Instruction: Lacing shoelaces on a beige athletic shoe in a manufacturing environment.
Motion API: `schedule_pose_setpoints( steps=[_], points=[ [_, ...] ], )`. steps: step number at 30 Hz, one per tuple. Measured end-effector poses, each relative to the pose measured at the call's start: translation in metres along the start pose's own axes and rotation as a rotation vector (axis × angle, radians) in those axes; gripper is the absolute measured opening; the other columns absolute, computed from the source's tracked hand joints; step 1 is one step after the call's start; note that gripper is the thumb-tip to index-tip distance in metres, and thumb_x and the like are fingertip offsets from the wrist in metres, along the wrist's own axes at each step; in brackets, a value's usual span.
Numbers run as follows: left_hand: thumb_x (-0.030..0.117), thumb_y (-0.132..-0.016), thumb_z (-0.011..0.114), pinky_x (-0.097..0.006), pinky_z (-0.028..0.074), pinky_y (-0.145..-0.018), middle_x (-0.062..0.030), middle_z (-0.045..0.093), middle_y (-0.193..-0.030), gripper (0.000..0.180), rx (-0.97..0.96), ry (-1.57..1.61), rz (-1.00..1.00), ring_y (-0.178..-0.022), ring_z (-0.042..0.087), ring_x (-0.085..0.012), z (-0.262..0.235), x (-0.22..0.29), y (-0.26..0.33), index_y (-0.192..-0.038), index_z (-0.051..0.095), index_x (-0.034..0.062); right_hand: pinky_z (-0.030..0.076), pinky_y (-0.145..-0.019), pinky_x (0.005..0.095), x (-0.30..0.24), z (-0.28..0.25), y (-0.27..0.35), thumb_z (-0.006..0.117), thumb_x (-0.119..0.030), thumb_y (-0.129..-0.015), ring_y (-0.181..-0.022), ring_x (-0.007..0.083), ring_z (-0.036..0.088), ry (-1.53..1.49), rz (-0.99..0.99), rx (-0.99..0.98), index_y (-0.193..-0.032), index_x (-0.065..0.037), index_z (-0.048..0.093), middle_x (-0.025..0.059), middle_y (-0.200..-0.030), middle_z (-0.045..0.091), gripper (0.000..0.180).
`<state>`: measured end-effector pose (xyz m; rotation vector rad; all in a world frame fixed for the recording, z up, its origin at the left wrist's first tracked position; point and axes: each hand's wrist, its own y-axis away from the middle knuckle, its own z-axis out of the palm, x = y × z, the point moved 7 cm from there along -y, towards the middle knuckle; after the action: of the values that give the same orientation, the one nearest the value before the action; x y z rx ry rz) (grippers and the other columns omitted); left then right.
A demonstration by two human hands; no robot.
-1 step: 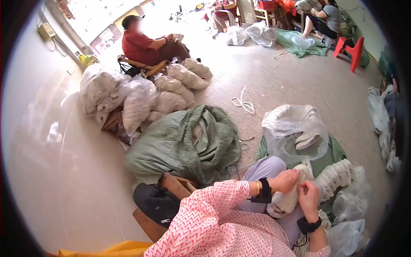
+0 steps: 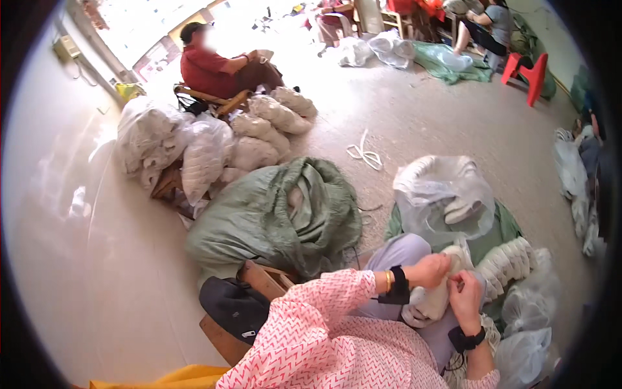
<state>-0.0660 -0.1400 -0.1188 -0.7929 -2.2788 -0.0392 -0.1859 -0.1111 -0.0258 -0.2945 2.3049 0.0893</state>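
On my lap lies a cream-white shoe upper (image 2: 435, 299), tilted, with its toe end toward me. My left hand (image 2: 430, 271) is closed at its upper part, the fingers pinched together. Close beside it, my right hand (image 2: 465, 297) is closed too, thumb and fingertips meeting at the upper's right side. Whatever thin thing the fingertips hold is too small to make out. A bundle of white cords (image 2: 491, 332) lies by my right wrist. Just beyond it a row of nested cream shoe uppers (image 2: 504, 267) leans to the right.
Ahead stands an open clear plastic bag (image 2: 424, 211) with pale shoe uppers inside. A large green woven sack (image 2: 259, 223) sits to the left, next to a black bag (image 2: 234, 310). Stuffed bundles (image 2: 278, 113) are piled beyond. A seated person (image 2: 217, 68) and a red stool (image 2: 528, 76) are farther off.
The whole scene sits slightly further left and up in the picture. Both my hands keep almost the same closed pose at the shoe upper.
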Motion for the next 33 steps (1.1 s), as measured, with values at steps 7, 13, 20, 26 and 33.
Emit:
schedule_pose_setpoints(
  steps=[7, 13, 20, 26, 33],
  points=[
    [0.002, -0.078, 0.061, -0.047, 0.050, -0.073, -0.0203, 0.063, -0.091, 0.017, -0.057, -0.113, -0.003, -0.086, 0.063, -0.0407, -0.059, -0.017, 0.020, -0.096, 0.061, 0.0017, 0.051, -0.069, 0.0438, -0.007, -0.013, 0.018, 0.070, -0.001, -0.087, -0.079, 0.0372, 0.064, 0.011, 0.026, 0.016, -0.104, 0.001, 0.066, 0.0187, -0.099, 0.065, 0.018],
    [0.000, -0.087, 0.062, -0.043, 0.047, -0.065, -0.0167, 0.056, -0.078, 0.008, -0.003, 0.221, -0.284, -0.070, 0.056, -0.0342, -0.172, -0.041, 0.098, -0.088, 0.054, -0.0008, 0.053, -0.072, 0.0427, -0.010, -0.030, 0.042, 0.069, 0.000, -0.089, -0.083, 0.0373, 0.067, -0.010, 0.014, 0.080, -0.112, -0.001, 0.066, 0.0174, -0.109, 0.068, 0.024],
    [0.002, -0.088, 0.068, -0.035, 0.048, -0.065, -0.0118, 0.058, -0.080, 0.012, 0.072, 0.189, -0.264, -0.069, 0.058, -0.0236, -0.143, -0.018, 0.099, -0.093, 0.057, -0.0006, 0.056, -0.080, 0.0462, -0.014, -0.012, 0.027, 0.068, -0.002, -0.090, -0.094, 0.0401, 0.069, 0.070, -0.118, 0.052, -0.115, -0.003, 0.066, 0.0170, -0.115, 0.069, 0.025],
    [0.003, -0.085, 0.072, -0.041, 0.049, -0.072, -0.0133, 0.056, -0.087, 0.018, 0.142, 0.069, -0.192, -0.082, 0.061, -0.0308, -0.143, 0.000, 0.086, -0.093, 0.057, 0.0003, 0.056, -0.081, 0.0468, -0.008, -0.014, 0.026, 0.066, -0.002, -0.092, -0.095, 0.0414, 0.068, 0.100, -0.118, 0.062, -0.117, -0.003, 0.066, 0.0176, -0.111, 0.070, 0.025],
    [-0.002, -0.086, 0.066, -0.045, 0.049, -0.074, -0.0162, 0.057, -0.089, 0.012, 0.132, -0.016, -0.127, -0.086, 0.059, -0.0391, -0.142, 0.004, 0.080, -0.093, 0.056, 0.0012, 0.055, -0.080, 0.0473, 0.000, -0.014, 0.030, 0.065, -0.003, -0.094, -0.094, 0.0415, 0.068, 0.147, -0.114, 0.068, -0.117, -0.003, 0.066, 0.0189, -0.106, 0.070, 0.023]
  ],
)
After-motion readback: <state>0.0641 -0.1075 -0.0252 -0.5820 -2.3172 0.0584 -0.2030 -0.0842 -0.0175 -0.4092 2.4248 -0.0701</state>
